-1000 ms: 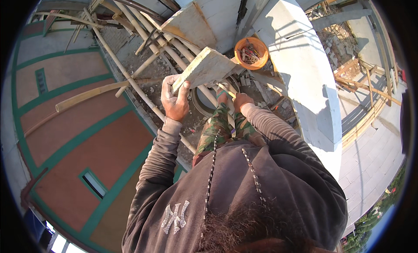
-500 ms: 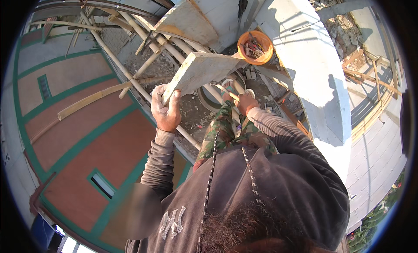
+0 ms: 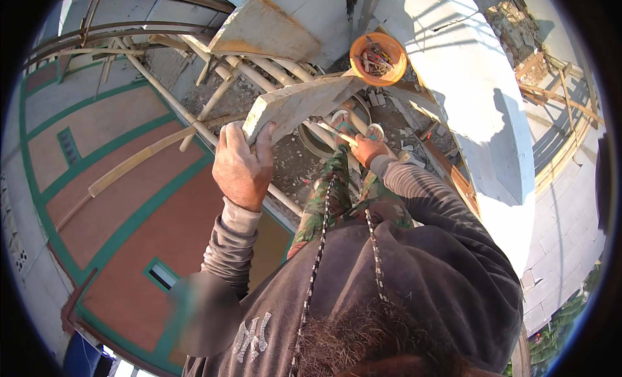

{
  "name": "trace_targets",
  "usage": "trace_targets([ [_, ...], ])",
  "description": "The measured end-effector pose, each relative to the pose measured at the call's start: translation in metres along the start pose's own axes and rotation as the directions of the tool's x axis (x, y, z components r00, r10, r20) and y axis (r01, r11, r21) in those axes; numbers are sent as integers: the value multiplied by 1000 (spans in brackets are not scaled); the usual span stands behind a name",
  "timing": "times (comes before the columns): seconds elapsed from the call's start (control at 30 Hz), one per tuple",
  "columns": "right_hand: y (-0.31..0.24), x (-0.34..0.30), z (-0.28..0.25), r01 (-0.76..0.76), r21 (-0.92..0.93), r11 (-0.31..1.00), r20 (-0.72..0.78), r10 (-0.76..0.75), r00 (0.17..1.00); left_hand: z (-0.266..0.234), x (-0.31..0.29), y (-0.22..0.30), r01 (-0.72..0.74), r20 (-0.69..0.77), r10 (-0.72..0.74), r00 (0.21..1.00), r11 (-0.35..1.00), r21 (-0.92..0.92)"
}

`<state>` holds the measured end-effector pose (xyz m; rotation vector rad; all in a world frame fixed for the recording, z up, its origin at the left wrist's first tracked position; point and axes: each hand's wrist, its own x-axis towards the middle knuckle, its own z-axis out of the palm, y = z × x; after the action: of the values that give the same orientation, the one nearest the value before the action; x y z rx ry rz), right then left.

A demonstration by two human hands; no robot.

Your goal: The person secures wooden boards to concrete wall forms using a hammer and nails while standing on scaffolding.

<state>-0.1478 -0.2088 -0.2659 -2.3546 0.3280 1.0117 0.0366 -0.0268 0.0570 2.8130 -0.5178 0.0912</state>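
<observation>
My left hand grips the near left end of a thick, pale, rough-faced wooden board, thumb on one face and fingers round the other. The board is raised and tilted, and its far end reaches toward the orange bucket. Below the board, in front of my legs, my right hand is closed round the light wooden handle of what looks like a hammer. The tool's head points left under the board and is hard to make out.
The bucket holds loose tools and scraps. Bamboo poles cross at the left above rubble. A second wooden panel leans behind. A white wall top runs along the right. A round rim lies near my sandalled feet.
My left hand has turned and shifted slightly toward me with the board's end. My right hand has moved slightly, and more of the tool shows beneath the board. The view has shifted a little.
</observation>
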Motion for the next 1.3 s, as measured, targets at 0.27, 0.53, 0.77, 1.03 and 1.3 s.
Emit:
trace_targets([
  [0.27, 9, 9, 7, 50, -11, 999, 2, -50, 999, 2, 6, -6, 7, 21, -7, 1000, 1000, 28],
  [0.53, 26, 39, 4, 92, 38, 995, -21, -91, 996, 2, 24, -18, 53, 43, -56, 998, 997, 63],
  [0.77, 54, 70, -21, 256, 35, 966, 0, -256, 967, 9, 47, -43, 33, -57, -30, 998, 998, 59],
  [1.03, 77, 0, -37, 72, 81, 994, 7, -73, 997, 4, 45, -41, 137, -7, -137, 991, 987, 81],
  [1.3, 17, -143, -121, 149, 297, 943, -401, -18, 916, -24, 37, 2, -281, -74, 271, 960, 924, -259],
])
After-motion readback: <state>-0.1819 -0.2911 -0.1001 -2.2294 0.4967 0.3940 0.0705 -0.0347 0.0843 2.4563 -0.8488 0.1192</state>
